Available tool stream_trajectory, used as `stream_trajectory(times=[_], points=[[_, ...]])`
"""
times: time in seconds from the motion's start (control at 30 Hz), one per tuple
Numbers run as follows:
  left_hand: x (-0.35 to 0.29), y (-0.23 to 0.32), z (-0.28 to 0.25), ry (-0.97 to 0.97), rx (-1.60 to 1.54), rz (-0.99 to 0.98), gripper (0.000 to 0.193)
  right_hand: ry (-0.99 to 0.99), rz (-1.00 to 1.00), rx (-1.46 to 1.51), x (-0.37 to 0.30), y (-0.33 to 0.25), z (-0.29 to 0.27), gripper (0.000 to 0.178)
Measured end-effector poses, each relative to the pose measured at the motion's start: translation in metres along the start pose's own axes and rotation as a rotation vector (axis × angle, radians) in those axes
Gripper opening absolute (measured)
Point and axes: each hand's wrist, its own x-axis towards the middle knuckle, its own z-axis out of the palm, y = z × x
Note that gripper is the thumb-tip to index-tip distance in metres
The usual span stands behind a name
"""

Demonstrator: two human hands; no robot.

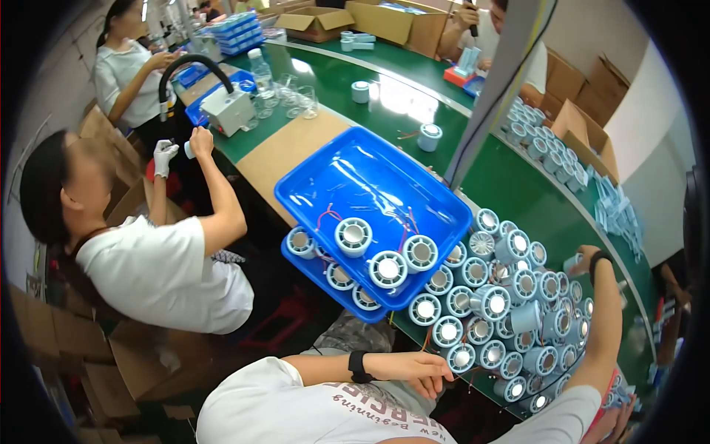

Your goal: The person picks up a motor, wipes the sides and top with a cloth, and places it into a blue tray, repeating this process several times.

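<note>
My left hand (414,368), with a black band at the wrist, hangs at the table's near edge with its fingers stretched out and nothing in them. Beside its fingertips stands a crowd of light blue cylindrical housings (490,303), each with a slotted ring and a silver disc on top. Several stand upright and some lie on their sides or on others. My right hand (589,258), also banded in black, reaches over the pile's far right side. Its fingers close around a light blue cylindrical housing (572,264), partly hidden by the hand.
A blue tray (355,159) holding three wired housings rests over a second blue tray (296,263). A grey post (492,103) rises behind the pile. At left a co-worker (159,259) holds a part near a grey box (227,109). More housings (543,144) stand across the green table.
</note>
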Motion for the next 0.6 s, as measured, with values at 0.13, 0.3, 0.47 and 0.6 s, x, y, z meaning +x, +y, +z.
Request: stream_trajectory(times=[0.13, 0.3, 0.47, 0.6], points=[[0.001, 0.002, 0.003, -0.028, 0.022, 0.003, 0.039, 0.196, 0.02, 0.196, -0.065, 0.005, -0.041, 0.071], [0.0, 0.0, 0.003, -0.055, 0.035, 0.019, 0.038, 0.536, -0.13, 0.377, -0.155, 0.011, -0.064, 0.065], [-0.006, -0.005, 0.011, -0.148, 0.041, -0.013, 0.041, 0.58, -0.036, 0.398, -0.301, -0.061, -0.085, 0.064], [-0.02, 0.012, 0.032, -0.242, 0.047, -0.076, 0.046, 0.612, -0.115, 0.42, -0.384, -0.128, -0.071, 0.064]])
